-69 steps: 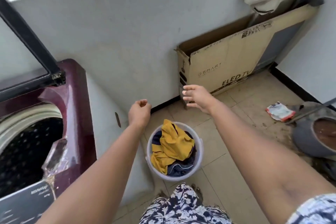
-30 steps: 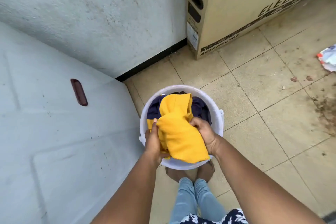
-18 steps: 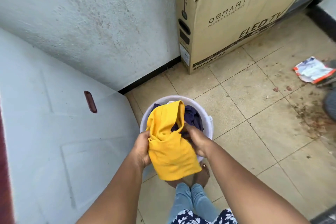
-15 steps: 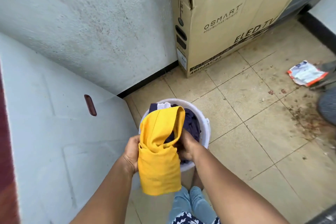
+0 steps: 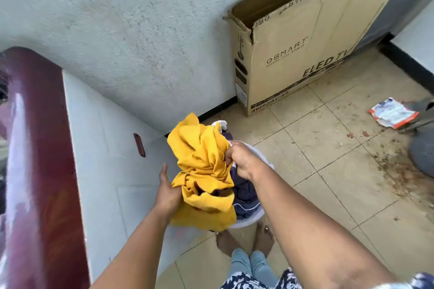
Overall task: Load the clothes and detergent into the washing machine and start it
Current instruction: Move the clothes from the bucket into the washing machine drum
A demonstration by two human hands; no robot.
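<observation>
Here, a person standing barefoot on a beige tiled floor [image 5: 328, 171] lifts a crumpled mustard-yellow cloth garment [image 5: 202, 166] above a round white plastic bucket [image 5: 254, 216] of laundry. The right hand [image 5: 242, 159] is clenched around a bunched fold at the garment's right edge, its fingers curled into the fabric. The left hand [image 5: 168, 192] presses against the garment's lower left side from beneath; its thumb points up, and whether the hidden fingers close on the cloth cannot be told. The yellow garment hangs between both hands, raised clear of the bucket's rim and draping down over its near side.

A dark navy garment with a thin white stripe [image 5: 244, 192] lies in the bucket under the right wrist, and a small piece of white fabric [image 5: 222, 124] shows just behind the yellow cloth.

To the left stands the top-loading washing machine, with a glossy maroon top edge [image 5: 35, 148] and a pale grey side panel [image 5: 101, 159] bearing a small dark red recessed handle [image 5: 139, 145]. The bucket sits on the floor just beside this panel.

Against the rough grey wall [image 5: 141, 30] leans a large open brown cardboard television box [image 5: 293, 54] printed "QSMART" and "ELED TV". A crumpled white and orange packet [image 5: 393, 112] lies on the dirty tiles at right.
</observation>
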